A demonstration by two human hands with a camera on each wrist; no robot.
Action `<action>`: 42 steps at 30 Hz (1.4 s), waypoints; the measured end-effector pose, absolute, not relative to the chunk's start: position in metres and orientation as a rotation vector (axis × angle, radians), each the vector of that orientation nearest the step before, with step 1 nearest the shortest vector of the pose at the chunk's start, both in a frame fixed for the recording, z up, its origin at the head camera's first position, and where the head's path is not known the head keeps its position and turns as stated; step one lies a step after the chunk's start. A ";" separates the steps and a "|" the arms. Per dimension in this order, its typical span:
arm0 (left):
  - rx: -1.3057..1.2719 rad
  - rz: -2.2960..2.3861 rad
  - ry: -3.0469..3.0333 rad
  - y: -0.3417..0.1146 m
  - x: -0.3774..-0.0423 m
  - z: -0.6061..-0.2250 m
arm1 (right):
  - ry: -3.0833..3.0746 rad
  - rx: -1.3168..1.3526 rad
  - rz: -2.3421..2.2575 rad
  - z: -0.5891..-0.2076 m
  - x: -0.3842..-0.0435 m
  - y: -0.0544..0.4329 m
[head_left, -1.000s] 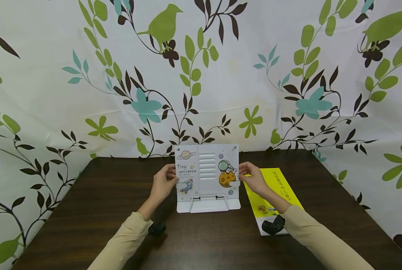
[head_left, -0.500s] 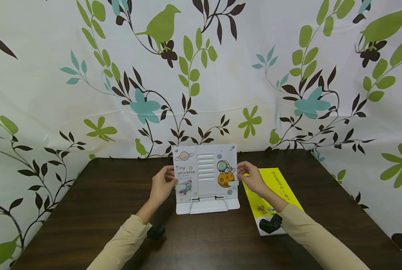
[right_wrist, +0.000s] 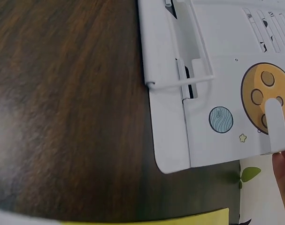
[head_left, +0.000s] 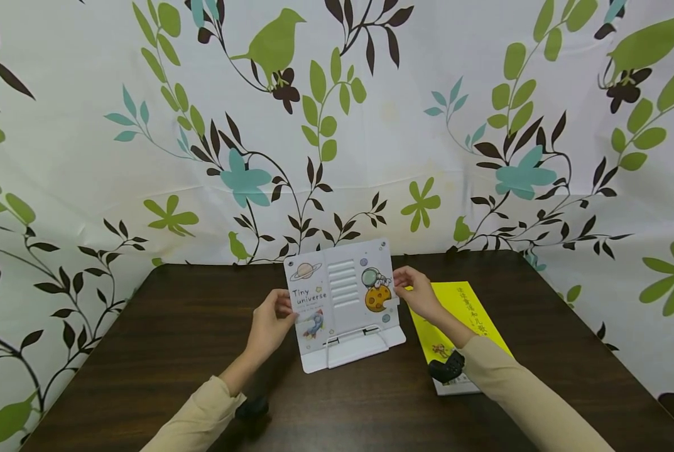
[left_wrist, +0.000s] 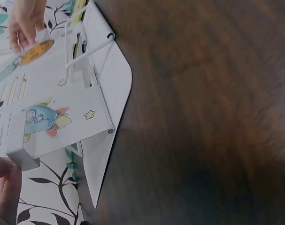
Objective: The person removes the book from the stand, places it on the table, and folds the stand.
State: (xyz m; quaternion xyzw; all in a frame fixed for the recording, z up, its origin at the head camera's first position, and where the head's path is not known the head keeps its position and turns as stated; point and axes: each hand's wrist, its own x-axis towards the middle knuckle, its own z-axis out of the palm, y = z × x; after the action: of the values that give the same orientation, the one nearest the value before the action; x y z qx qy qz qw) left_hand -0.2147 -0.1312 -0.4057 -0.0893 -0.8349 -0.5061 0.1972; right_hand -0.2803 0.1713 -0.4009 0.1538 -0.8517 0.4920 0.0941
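A white metal book stand (head_left: 345, 307) printed with "Tiny universe", a ringed planet, a rocket and an astronaut stands upright on the dark wood table, angled with its left side closer to me. My left hand (head_left: 270, 323) pinches its left edge near the rocket; in the left wrist view the thumb and fingers (left_wrist: 5, 190) are at the small side clip. On the opposite edge, beside the astronaut, my right hand (head_left: 418, 294) grips the panel, its fingertips partly hidden behind it. A white wire page holder (right_wrist: 198, 42) lies across the stand's base lip.
To the right of the stand lies a yellow book (head_left: 467, 314) with a white lower band, partly under my right forearm. The brown table (head_left: 201, 326) reaches back to a white cloth (head_left: 370, 125) with leaves and birds.
The book stand has turned, its left side coming toward me and its right side back. My left hand has moved nearer with it; both hands keep their hold on the edges.
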 end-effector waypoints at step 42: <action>-0.400 -1.422 -2.168 -0.131 -0.200 -0.336 | -2.496 0.077 1.783 -0.418 -0.210 0.136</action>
State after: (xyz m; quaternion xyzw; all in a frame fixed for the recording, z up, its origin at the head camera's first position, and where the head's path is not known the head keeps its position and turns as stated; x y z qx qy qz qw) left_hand -0.1996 -0.1313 -0.3364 -0.1473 -0.7988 -0.5240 0.2561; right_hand -0.2105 0.1356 -0.4182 0.0252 -0.8129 0.5807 0.0365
